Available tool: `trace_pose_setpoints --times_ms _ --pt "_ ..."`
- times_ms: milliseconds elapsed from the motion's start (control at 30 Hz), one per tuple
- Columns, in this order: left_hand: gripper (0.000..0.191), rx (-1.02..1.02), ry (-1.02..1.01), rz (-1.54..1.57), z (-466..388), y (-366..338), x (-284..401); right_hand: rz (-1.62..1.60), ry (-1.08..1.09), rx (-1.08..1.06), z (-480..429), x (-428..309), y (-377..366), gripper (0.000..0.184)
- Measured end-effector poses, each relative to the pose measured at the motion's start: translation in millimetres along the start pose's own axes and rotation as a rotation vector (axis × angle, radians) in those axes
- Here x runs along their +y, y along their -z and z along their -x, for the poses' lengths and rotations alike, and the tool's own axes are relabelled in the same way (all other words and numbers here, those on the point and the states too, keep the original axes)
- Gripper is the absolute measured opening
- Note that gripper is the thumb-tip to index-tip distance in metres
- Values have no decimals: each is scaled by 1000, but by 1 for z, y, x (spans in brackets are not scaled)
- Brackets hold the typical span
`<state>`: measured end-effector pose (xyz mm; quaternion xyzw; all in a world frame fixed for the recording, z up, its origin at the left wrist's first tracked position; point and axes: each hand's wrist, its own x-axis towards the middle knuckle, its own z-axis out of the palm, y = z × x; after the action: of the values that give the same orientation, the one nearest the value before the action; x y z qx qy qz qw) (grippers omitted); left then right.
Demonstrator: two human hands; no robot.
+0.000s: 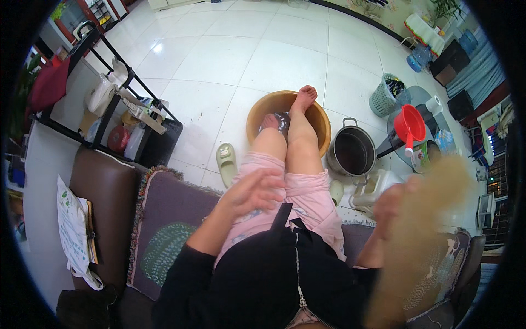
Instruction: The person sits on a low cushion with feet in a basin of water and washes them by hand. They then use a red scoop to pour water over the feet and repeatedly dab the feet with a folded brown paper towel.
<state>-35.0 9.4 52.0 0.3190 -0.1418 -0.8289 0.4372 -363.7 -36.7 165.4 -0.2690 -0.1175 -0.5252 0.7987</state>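
Observation:
In the right part of the view, my right hand (pixel 388 207) is closed on a tan cloth (pixel 427 222), likely a towel, blurred and hanging close to the camera. The cloth covers part of my fingers. My left hand (pixel 257 191) hovers at or just above my thigh in pink shorts (pixel 263 164), fingers apart and holding nothing; contact cannot be told. Ahead on the floor stands a yellow-brown basin (pixel 251 127) with water in it. My left foot (pixel 269 121) is inside it; my right foot (pixel 305 98) rests at its far rim.
Right of the basin stand a metal pot (pixel 352 150) and a white plastic jug (pixel 374 189). A red dipper (pixel 409 123) lies on a glass table (pixel 423 96), near a lattice basket (pixel 382 100). Green slippers (pixel 227 164) flank my legs. A black rack (pixel 123 94) is left; I sit on a sofa (pixel 102 197).

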Motion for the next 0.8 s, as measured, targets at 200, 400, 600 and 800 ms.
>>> trace_pose_setpoints --times_ms 200,400,600,800 --pt "44 40 76 61 -14 10 -18 1640 -294 536 -1 18 6 49" --pt "38 18 45 129 -7 14 -19 -105 -122 -320 -14 -15 -4 32" --pt "29 -21 36 167 -14 18 -21 1524 -430 535 5 19 6 55" --pt "29 -69 20 201 -17 21 -26 -108 -153 -202 -11 -7 -10 35"
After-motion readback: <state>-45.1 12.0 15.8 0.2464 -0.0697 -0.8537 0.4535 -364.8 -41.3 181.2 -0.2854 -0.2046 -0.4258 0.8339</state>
